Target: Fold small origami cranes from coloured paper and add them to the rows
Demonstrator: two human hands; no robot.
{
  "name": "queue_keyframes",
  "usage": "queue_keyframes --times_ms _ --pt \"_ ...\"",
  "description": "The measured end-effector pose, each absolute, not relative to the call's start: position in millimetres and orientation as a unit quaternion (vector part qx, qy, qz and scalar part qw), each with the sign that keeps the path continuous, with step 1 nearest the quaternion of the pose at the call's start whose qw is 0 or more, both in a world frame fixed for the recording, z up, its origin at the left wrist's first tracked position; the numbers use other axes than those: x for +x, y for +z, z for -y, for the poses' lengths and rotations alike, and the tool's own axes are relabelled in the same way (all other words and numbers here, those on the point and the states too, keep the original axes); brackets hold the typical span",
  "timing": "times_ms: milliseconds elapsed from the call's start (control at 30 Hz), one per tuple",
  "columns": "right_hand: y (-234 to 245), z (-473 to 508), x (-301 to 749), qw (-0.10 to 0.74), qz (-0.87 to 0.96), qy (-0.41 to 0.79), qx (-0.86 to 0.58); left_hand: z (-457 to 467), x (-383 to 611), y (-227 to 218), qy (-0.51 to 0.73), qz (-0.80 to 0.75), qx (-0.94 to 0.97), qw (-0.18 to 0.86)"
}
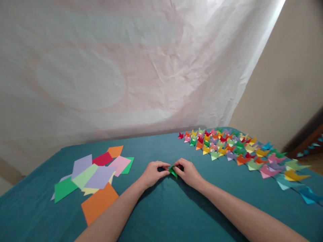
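Observation:
A small folded piece of green paper (173,171) is held between my two hands near the middle of the table. My left hand (155,173) pinches its left edge between thumb and fingers. On the other side, the fingers of my right hand (186,172) are closed on the paper's right part. One pointed corner hangs down below the fingertips. Parts of the paper are hidden behind the fingers, so its full shape cannot be made out.
Loose paper sheets (99,177) in several colours overlap on the left of the teal tablecloth (151,215). Rows of small folded paper birds (241,159) stand at the right. A pale cloth (138,67) hangs behind the table.

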State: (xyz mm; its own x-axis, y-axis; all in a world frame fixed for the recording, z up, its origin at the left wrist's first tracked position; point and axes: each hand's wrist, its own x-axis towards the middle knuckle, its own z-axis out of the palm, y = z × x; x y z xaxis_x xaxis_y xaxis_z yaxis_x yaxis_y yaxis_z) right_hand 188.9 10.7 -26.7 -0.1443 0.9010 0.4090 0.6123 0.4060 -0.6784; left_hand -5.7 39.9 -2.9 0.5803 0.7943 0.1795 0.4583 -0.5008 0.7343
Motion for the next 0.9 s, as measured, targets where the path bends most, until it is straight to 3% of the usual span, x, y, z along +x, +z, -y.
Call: queue_keyframes --times_ms 900 --pt "-22.1 -9.6 189.5 0.403 0.739 0.196 -0.504 -36.6 -4.0 3.7 0.265 -0.37 0.814 0.36"
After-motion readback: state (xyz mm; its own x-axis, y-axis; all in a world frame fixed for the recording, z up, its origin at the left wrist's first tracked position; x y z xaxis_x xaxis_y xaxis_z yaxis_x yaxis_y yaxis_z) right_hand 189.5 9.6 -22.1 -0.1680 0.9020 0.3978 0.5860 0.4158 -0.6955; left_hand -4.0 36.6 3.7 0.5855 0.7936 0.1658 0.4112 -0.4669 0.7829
